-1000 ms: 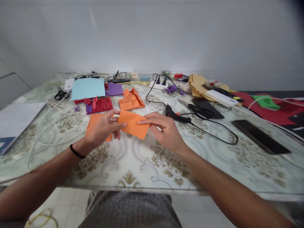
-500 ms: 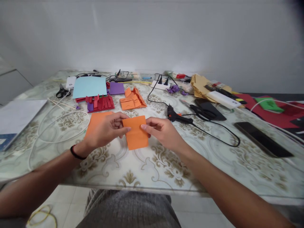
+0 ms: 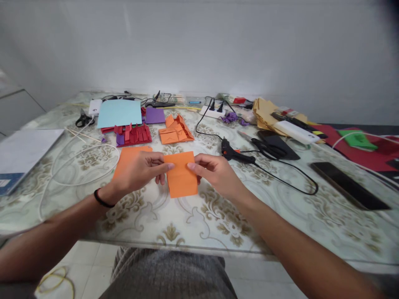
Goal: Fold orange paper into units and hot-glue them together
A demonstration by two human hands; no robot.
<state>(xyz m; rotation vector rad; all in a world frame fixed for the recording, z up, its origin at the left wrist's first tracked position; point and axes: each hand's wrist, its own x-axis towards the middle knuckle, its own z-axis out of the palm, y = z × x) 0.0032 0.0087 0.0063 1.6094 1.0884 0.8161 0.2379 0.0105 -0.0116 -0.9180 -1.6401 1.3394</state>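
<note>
An orange paper piece (image 3: 182,178) is held up over the table between both hands. My left hand (image 3: 143,170) pinches its upper left edge, thumb in front and fingers behind. My right hand (image 3: 215,172) pinches the upper right edge in the same way. Under and behind my left hand lies another orange sheet (image 3: 124,160), partly hidden. Folded orange pieces (image 3: 176,131) rest just beyond the held paper. To their left are folded red pieces (image 3: 134,135), beside a light blue sheet (image 3: 120,113) and a purple square (image 3: 155,115).
A black glue gun (image 3: 235,153), black-handled scissors (image 3: 268,147) and a phone (image 3: 349,185) lie to the right. At the back stands a white power strip (image 3: 212,111). A white cable (image 3: 84,182) loops at left, near a white pad (image 3: 29,149).
The view has shifted slightly, so most things appear a little further right. The orange paper looks a bit straighter between my hands, both still gripping it.
</note>
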